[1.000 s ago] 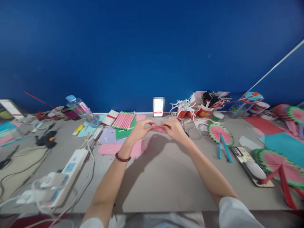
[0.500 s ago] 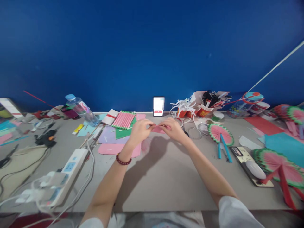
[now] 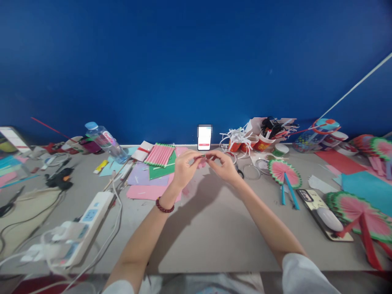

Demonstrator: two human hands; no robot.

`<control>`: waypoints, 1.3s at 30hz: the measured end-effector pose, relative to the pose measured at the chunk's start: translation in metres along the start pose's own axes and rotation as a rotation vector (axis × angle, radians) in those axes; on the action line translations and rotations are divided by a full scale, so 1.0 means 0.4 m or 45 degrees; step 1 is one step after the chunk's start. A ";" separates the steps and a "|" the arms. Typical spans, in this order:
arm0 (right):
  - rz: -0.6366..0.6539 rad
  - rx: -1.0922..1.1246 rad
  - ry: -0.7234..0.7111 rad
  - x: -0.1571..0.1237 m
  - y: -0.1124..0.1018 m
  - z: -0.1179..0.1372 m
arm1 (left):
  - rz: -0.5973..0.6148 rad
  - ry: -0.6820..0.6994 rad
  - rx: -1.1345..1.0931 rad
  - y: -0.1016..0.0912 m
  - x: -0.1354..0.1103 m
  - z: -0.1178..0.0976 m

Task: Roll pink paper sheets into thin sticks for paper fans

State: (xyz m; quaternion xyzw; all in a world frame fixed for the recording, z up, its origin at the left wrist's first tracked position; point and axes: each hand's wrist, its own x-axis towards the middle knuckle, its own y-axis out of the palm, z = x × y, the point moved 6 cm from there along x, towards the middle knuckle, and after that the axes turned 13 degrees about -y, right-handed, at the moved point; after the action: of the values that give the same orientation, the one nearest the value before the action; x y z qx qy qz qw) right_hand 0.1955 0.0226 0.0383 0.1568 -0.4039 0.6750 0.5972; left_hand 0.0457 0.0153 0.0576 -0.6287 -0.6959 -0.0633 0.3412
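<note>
A small piece of pink paper (image 3: 201, 164) is pinched between my two hands, just above the desk and in front of an upright phone (image 3: 204, 137). My left hand (image 3: 187, 166), with a dark red bead bracelet at the wrist, grips it from the left between thumb and fingers. From the right, my right hand (image 3: 224, 165) holds it the same way, the fingertips of both hands nearly meeting. Most of the paper is hidden by the fingers. Left of my hands lies a pleated pink paper with green edges (image 3: 161, 155) on a green sheet (image 3: 154, 172).
Pink sheets (image 3: 143, 192), a tilted water bottle (image 3: 107, 141) and a power strip (image 3: 87, 224) with cables are on the left. To the right are cups with tools (image 3: 266, 141), a watermelon paper fan (image 3: 284, 173), a larger fan (image 3: 361, 214), and a mouse (image 3: 329, 218) on a phone.
My hands have drawn closer together, the left shifting right. The pink paper now shows less between them, below the fingertips.
</note>
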 end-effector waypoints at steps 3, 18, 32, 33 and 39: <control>-0.050 -0.019 -0.052 0.003 -0.013 0.018 | -0.034 0.142 0.095 0.003 -0.005 -0.012; -0.198 -0.052 -0.139 -0.004 -0.023 0.029 | -0.149 0.302 0.163 -0.005 -0.016 -0.031; -0.188 -0.156 -0.136 -0.007 -0.030 0.033 | 0.003 0.286 0.076 -0.004 -0.005 -0.032; -0.189 -0.154 -0.145 -0.007 -0.030 0.034 | 0.007 0.292 0.069 -0.005 -0.005 -0.034; -0.170 -0.161 -0.182 -0.005 -0.028 0.040 | 0.019 0.272 0.080 -0.008 0.001 -0.038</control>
State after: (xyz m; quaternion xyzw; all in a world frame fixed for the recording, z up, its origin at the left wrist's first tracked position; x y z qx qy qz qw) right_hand 0.2019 0.0090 0.0510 0.1932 -0.4759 0.5940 0.6192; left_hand 0.0488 0.0070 0.0705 -0.6125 -0.6525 -0.1056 0.4334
